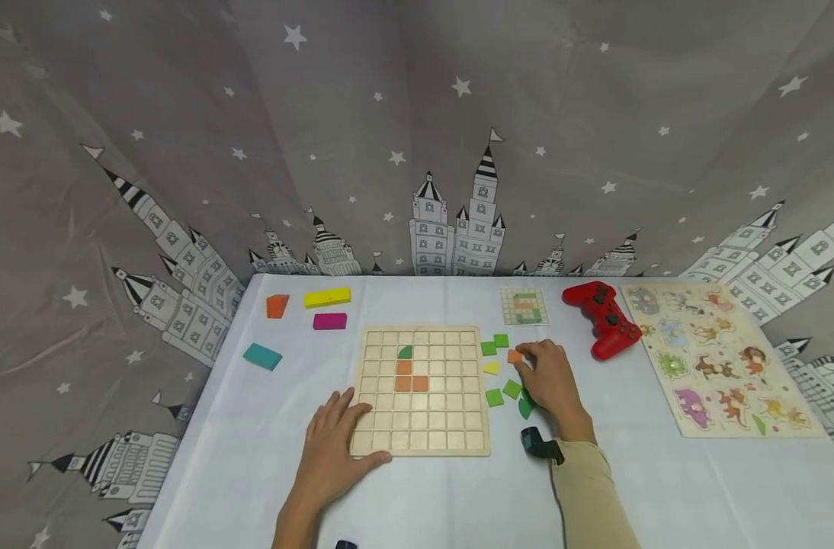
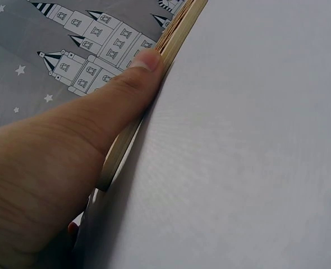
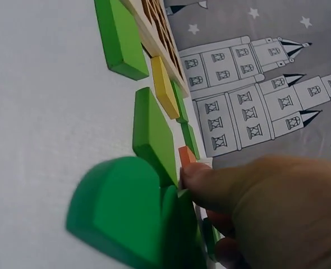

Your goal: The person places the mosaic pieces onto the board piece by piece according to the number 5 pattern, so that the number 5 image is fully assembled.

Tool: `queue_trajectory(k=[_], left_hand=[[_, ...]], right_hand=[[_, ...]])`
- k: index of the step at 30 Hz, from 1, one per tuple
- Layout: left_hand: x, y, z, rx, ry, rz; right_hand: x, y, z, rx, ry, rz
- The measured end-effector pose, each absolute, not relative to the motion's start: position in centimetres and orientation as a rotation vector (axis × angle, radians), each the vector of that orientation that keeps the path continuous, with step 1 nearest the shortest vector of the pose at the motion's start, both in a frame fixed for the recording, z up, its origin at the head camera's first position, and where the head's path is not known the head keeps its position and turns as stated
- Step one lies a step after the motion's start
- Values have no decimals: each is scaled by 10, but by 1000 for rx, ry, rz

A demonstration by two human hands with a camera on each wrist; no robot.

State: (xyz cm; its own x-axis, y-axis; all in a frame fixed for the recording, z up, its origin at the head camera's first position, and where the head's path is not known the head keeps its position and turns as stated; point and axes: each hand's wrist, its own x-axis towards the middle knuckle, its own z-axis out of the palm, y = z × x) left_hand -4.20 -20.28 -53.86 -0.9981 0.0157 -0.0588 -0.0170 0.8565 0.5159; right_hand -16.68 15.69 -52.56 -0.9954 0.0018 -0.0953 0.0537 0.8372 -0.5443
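A wooden grid board lies on the table, with three orange square tiles and a dark green quarter-round tile set in its cells. My left hand rests at the board's near left corner, fingers spread along the left side; its thumb touches the near edge. To the right of the board, my right hand pinches an orange tile between thumb and fingers. Around it lie several light green square tiles, a yellow tile and dark green rounded tiles, partly under the hand.
A small pattern card lies behind the right hand. Farther right are a red game controller and an animal puzzle board. Yellow, magenta, orange and teal blocks lie at the left.
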Motion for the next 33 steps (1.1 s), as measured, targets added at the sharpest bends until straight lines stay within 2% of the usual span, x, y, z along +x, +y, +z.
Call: queue_trajectory(k=[24,33], left_hand=[[-42,-201,-537,0,2969,849],[-42,-201,-536,15,2981,847]], right_hand=[[-155,127,-520,-131,2985,-1021],[-146,104,-517,-331,2967,-1035]])
